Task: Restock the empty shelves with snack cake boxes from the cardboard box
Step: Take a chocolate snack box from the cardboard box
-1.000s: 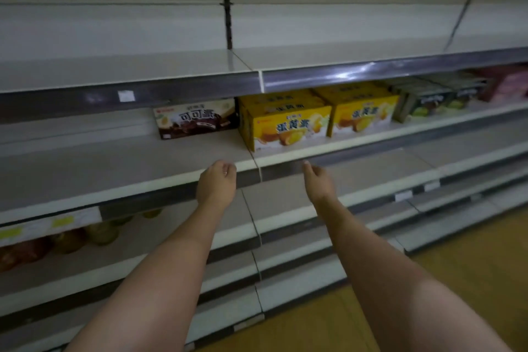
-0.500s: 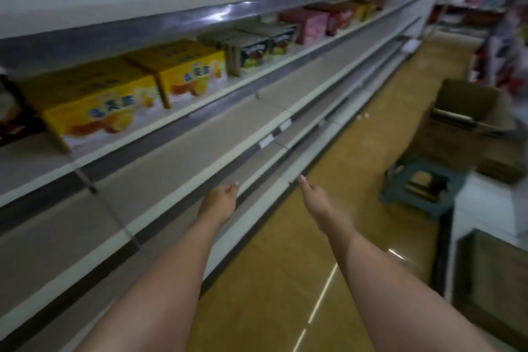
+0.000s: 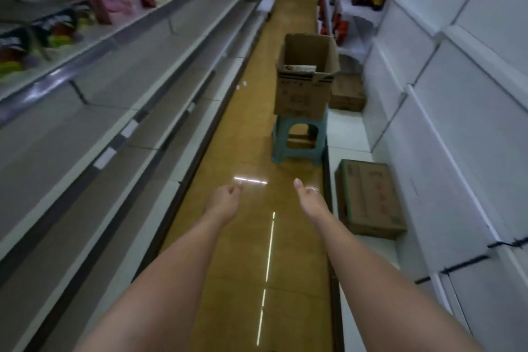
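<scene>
An open cardboard box (image 3: 303,94) stands on a teal plastic stool (image 3: 298,138) in the aisle ahead, flaps up, with a pale package showing inside. Both my arms stretch forward over the floor. My left hand (image 3: 224,198) and my right hand (image 3: 310,198) hold nothing, fingers loosely curled, well short of the stool. Long bare shelves (image 3: 120,111) run along the left. Pink snack cake boxes (image 3: 114,4) and other blurred boxes sit on the upper shelf at far left.
A closed carton (image 3: 368,198) lies on the low white ledge at right, beside my right hand. Another closed carton (image 3: 347,94) sits behind the stool. White shelving panels (image 3: 457,94) line the right side. The tan floor runs on past the stool.
The view has swung right, from facing the shelf with yellow boxes to looking down the aisle. The cardboard box on the stool now lies straight ahead. Both hands stay empty.
</scene>
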`<action>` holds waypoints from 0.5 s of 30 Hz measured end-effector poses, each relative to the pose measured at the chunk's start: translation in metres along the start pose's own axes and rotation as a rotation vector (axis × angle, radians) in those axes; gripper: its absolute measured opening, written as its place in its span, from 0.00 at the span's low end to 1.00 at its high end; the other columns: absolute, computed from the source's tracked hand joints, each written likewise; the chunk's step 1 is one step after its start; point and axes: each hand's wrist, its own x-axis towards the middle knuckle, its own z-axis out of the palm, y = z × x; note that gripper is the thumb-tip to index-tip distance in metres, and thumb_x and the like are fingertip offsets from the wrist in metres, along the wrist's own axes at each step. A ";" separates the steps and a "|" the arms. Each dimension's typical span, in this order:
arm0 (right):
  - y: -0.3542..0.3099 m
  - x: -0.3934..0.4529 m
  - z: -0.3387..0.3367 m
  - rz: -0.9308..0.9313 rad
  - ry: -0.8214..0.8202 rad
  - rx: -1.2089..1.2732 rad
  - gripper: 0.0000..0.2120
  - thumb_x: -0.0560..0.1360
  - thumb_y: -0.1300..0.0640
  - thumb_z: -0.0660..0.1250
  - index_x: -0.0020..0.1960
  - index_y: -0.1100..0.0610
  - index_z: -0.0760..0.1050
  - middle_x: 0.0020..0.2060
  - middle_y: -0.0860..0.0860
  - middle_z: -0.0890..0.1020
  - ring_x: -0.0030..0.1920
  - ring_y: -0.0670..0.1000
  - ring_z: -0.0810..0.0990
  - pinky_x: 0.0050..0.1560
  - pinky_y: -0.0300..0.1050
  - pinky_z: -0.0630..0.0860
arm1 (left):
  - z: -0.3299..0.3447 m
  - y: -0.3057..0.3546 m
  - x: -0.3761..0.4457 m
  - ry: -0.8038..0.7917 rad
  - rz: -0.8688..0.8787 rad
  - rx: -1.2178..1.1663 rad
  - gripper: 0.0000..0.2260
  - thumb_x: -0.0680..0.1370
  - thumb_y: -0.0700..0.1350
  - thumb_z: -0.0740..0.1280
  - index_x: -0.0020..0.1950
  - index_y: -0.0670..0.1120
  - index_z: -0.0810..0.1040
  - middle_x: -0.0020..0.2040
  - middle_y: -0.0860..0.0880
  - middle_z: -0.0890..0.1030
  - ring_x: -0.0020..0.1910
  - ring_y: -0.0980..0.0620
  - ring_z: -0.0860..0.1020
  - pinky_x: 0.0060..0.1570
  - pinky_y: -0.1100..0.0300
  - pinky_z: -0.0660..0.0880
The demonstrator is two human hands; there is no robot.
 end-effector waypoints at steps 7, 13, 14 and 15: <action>0.027 0.054 -0.051 0.162 0.036 0.078 0.31 0.80 0.39 0.50 0.72 0.62 0.65 0.69 0.58 0.70 0.69 0.59 0.68 0.68 0.53 0.65 | 0.062 0.049 0.066 -0.130 0.042 0.050 0.23 0.83 0.55 0.52 0.64 0.40 0.77 0.61 0.39 0.78 0.61 0.40 0.76 0.58 0.52 0.71; 0.004 0.119 -0.068 0.203 0.055 0.112 0.34 0.79 0.35 0.49 0.71 0.59 0.68 0.68 0.57 0.72 0.69 0.58 0.69 0.69 0.57 0.65 | 0.078 0.088 0.136 -0.162 0.060 0.084 0.24 0.83 0.56 0.52 0.66 0.41 0.75 0.63 0.40 0.77 0.62 0.40 0.75 0.58 0.52 0.71; -0.007 0.134 -0.071 0.201 0.068 0.116 0.34 0.79 0.35 0.49 0.71 0.59 0.68 0.68 0.57 0.72 0.68 0.58 0.69 0.69 0.57 0.66 | 0.076 0.096 0.154 -0.167 0.076 0.070 0.24 0.83 0.56 0.52 0.67 0.41 0.74 0.63 0.40 0.77 0.62 0.40 0.74 0.59 0.52 0.70; -0.016 0.146 -0.073 0.202 0.081 0.114 0.33 0.79 0.35 0.49 0.71 0.59 0.68 0.68 0.57 0.72 0.68 0.59 0.69 0.69 0.56 0.66 | 0.073 0.101 0.169 -0.172 0.086 0.047 0.24 0.83 0.57 0.52 0.67 0.41 0.74 0.63 0.39 0.77 0.63 0.40 0.74 0.60 0.51 0.71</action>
